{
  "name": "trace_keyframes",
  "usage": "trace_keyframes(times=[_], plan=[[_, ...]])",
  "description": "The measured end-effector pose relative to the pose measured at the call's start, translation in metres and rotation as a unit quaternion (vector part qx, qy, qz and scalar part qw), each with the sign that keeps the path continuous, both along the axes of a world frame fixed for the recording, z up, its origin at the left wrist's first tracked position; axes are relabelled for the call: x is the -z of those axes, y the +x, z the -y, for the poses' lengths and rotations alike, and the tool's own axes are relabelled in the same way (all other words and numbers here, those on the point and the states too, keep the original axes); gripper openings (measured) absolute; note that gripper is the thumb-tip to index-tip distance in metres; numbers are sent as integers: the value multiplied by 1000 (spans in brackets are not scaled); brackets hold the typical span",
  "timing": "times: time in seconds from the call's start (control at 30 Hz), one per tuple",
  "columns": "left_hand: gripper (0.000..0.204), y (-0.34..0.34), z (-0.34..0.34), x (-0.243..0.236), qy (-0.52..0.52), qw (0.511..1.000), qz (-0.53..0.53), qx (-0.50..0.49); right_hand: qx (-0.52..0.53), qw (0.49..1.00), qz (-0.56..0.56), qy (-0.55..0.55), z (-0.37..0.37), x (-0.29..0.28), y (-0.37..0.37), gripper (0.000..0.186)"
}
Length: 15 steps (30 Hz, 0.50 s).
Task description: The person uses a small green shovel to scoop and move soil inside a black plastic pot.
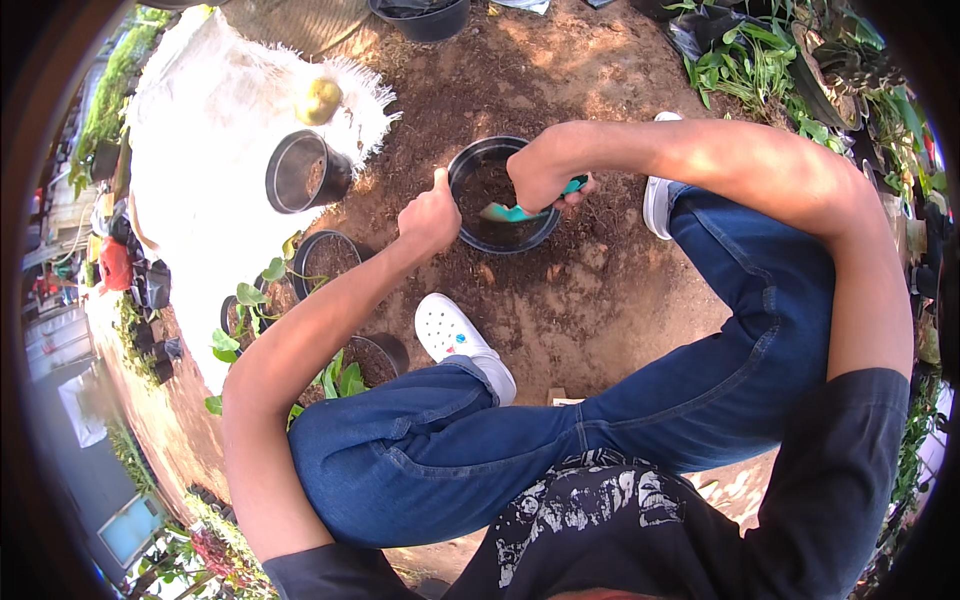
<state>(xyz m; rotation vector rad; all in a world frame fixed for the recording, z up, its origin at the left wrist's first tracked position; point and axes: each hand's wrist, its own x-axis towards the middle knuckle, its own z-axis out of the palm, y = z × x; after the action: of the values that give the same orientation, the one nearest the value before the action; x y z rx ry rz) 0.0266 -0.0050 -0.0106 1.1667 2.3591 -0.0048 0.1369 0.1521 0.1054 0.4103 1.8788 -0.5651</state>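
Observation:
A round black plant pot (pixel 507 243) stands on the soil in front of me, with dark soil (pixel 487 185) inside. My left hand (pixel 432 213) is closed on the pot's left rim, thumb along the edge. Over the pot's right side, my right hand (pixel 543 180) grips the handle of a teal garden trowel (pixel 514 213). The trowel's blade points left and down into the pot, its tip against the soil. Part of the handle is hidden by my fingers.
Left of me, a black pot (pixel 308 172) and a yellowish round fruit (pixel 318 101) rest on a white woven sheet (pixel 215 130). Potted leafy plants (pixel 275 270) stand near my left forearm. Another black pot (pixel 425 22) sits at the far side; green plants (pixel 750 75) grow at far right.

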Motion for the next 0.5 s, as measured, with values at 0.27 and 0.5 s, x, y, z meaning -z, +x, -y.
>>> trace_keyframes(times=[0.27, 0.5], plan=[[36, -1, -3, -1, -28, 1000, 3, -8, -69, 995, -63, 28, 7, 31, 12, 23], [37, -2, -2, 0, -24, 999, 26, -13, -176, 936, -282, 115, 9, 28, 28, 23]])
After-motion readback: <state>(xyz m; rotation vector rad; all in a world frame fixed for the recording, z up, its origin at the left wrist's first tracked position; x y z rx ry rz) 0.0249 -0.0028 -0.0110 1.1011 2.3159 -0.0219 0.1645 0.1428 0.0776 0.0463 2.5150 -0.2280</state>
